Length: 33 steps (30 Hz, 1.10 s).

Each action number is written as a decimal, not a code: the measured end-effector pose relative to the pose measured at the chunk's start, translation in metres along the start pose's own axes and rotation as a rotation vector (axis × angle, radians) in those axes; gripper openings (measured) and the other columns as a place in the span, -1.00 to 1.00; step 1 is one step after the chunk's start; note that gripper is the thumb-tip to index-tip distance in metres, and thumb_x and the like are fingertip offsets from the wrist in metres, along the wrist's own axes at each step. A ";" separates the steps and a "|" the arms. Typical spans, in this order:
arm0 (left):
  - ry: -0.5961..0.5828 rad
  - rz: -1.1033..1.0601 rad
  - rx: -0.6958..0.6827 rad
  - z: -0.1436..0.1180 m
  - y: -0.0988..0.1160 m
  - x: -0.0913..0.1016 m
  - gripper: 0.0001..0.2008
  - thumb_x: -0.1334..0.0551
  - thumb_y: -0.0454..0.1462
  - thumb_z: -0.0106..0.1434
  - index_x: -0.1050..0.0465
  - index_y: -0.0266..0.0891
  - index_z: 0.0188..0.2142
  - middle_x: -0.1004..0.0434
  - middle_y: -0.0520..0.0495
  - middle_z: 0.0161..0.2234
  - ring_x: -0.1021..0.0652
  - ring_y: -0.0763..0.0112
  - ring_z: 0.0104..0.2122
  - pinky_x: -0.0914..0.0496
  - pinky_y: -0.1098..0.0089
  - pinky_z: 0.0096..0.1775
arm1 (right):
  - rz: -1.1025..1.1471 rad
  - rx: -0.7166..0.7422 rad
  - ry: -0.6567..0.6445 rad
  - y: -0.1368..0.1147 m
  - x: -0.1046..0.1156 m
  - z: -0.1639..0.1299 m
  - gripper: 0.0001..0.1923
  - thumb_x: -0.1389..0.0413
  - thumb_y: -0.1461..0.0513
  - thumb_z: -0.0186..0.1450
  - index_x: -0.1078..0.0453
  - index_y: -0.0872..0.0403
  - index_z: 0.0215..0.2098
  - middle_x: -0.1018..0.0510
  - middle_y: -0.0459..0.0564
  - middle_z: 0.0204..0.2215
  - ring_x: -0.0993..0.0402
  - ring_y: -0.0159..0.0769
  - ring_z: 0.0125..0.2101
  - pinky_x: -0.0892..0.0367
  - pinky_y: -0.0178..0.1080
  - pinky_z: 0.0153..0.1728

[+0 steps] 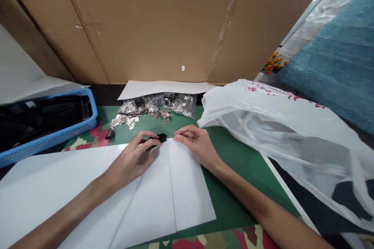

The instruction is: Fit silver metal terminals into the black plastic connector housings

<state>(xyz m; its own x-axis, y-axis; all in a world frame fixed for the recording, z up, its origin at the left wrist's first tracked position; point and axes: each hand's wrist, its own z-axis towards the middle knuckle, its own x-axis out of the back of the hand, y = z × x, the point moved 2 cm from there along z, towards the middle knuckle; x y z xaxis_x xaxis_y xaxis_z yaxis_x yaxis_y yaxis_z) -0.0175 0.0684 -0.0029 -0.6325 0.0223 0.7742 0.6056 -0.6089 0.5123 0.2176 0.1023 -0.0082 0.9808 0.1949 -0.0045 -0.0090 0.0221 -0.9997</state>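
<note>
Fingers of our left hand point(133, 159) pinch a small black piece point(159, 138) at the far edge of the white sheets point(163, 190), thumb and forefinger closed on it. We rest our right hand point(195, 144) just beside it, fingers curled loosely, tips on the sheet edge, gripping nothing we can make out. Beyond lie a clear bag of small silver metal parts point(159, 107), a blue basket point(58, 134) to the left and a white plastic bag point(280, 132) to the right, all on the green mat point(233, 159)
</note>
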 end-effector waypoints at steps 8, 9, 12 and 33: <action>0.023 -0.029 -0.001 -0.001 0.002 -0.001 -0.75 -0.20 -0.31 0.48 -0.32 -0.09 0.12 -0.51 -0.07 -0.03 -0.57 0.33 -0.03 -0.50 0.33 -0.02 | -0.008 0.026 0.074 0.000 -0.008 -0.005 -0.80 -0.37 0.13 0.21 -0.61 0.10 -0.29 -0.69 0.01 -0.38 -0.63 -0.22 -0.33 -0.52 -0.30 -0.39; 0.024 -0.038 0.015 -0.001 0.001 -0.002 -0.72 -0.21 -0.31 0.48 -0.30 -0.09 0.13 -0.51 -0.06 -0.04 -0.58 0.35 -0.05 -0.51 0.35 -0.05 | -0.011 0.035 0.084 0.000 -0.008 -0.005 -0.80 -0.36 0.13 0.22 -0.60 0.10 -0.29 -0.69 0.01 -0.38 -0.63 -0.22 -0.32 -0.52 -0.30 -0.39; 0.013 -0.038 -0.017 -0.002 0.000 -0.004 -0.76 -0.23 -0.32 0.47 -0.34 -0.10 0.09 -0.53 -0.04 -0.06 -0.57 0.37 -0.07 -0.51 0.37 -0.05 | -0.070 0.073 0.115 -0.001 -0.012 -0.008 -0.83 -0.34 0.13 0.26 -0.60 0.08 -0.28 -0.70 -0.01 -0.36 -0.63 -0.23 -0.32 -0.52 -0.29 -0.37; -0.002 0.035 -0.165 -0.003 0.001 -0.007 -0.79 -0.24 -0.38 0.45 -0.39 -0.15 0.04 -0.56 -0.06 -0.11 -0.52 0.32 -0.09 -0.45 0.32 -0.06 | -0.602 0.440 0.023 0.000 -0.029 -0.015 -0.89 -0.18 0.35 0.42 -0.56 0.10 -0.22 -0.60 -0.03 -0.33 -0.54 -0.29 -0.34 -0.40 -0.27 -0.24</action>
<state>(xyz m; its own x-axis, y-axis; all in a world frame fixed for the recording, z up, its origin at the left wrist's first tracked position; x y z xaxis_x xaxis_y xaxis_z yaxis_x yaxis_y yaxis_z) -0.0139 0.0655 -0.0094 -0.6110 0.0005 0.7916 0.5399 -0.7311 0.4172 0.1919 0.0816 -0.0083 0.8444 0.0046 0.5357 0.4590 0.5096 -0.7278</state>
